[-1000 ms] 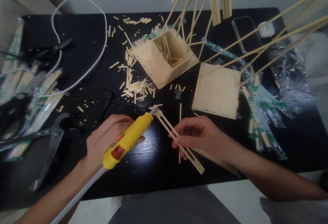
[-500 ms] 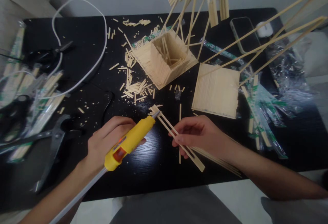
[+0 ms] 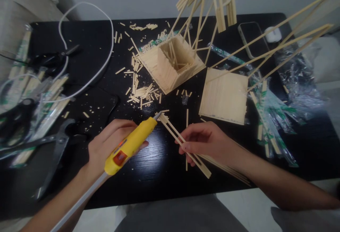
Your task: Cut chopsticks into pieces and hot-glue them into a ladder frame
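Note:
My left hand [image 3: 110,141] is closed around a yellow hot glue gun [image 3: 131,145], a white cord trailing from its back end. The gun's metal nozzle points up and right, at the far end of a narrow frame of wooden sticks [image 3: 174,131]. Whether the nozzle touches the wood, I cannot tell. Between the thumb and fingers of my right hand [image 3: 205,143], that stick frame is pinched near its middle, its near end slanting toward me. A loose stick [image 3: 187,117] lies under my right fingers, and several long sticks [image 3: 228,171] lie beneath the right wrist.
A stick-built box on a square base [image 3: 175,65] and a square stick panel with long legs [image 3: 224,95] stand beyond my hands. Cut stick pieces [image 3: 142,92] litter the table. Pliers [image 3: 57,150], scissors [image 3: 22,113] and wrapped sticks lie left; a phone [image 3: 253,40] and plastic wrappers lie right.
The glue gun has drawn back slightly down and left, its nozzle now at the edge of the stick frame's far end. My right hand keeps its pinch on the frame.

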`<move>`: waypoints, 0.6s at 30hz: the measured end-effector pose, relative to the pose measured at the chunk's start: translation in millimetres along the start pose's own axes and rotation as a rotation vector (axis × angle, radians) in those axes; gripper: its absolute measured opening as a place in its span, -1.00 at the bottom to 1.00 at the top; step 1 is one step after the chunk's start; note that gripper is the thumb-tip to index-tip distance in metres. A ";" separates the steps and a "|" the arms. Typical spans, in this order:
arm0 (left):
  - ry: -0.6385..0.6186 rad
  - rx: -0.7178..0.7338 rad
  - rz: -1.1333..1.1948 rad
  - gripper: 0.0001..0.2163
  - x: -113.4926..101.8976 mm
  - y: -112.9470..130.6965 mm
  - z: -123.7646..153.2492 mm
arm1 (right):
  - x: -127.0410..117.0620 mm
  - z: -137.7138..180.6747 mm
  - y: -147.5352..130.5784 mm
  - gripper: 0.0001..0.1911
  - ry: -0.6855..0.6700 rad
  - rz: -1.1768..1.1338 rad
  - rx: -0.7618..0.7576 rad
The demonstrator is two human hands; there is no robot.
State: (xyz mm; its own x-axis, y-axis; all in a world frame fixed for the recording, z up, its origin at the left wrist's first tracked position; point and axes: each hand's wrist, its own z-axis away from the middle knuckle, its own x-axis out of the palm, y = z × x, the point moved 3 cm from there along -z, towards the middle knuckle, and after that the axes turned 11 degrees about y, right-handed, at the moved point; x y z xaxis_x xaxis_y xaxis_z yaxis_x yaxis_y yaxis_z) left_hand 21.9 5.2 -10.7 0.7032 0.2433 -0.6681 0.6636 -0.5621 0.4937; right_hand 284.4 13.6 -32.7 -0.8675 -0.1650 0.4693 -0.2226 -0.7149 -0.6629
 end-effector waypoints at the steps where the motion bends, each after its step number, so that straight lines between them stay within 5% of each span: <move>1: -0.010 0.006 0.000 -0.82 -0.5 -1.3 0.4 | -0.2 0.2 -0.1 -0.87 0.000 0.003 -0.003; 18: -0.028 0.009 0.039 -0.81 -1.2 1.3 -0.3 | -1.0 0.1 0.2 -0.84 -0.009 0.023 -0.006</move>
State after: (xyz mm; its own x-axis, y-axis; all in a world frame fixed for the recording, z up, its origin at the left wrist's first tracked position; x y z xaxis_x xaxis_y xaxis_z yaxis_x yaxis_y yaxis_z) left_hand 21.9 4.4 -9.1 0.7206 0.1991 -0.6642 0.6338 -0.5777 0.5144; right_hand 285.2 13.5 -33.3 -0.8682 -0.1876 0.4594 -0.2055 -0.7067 -0.6770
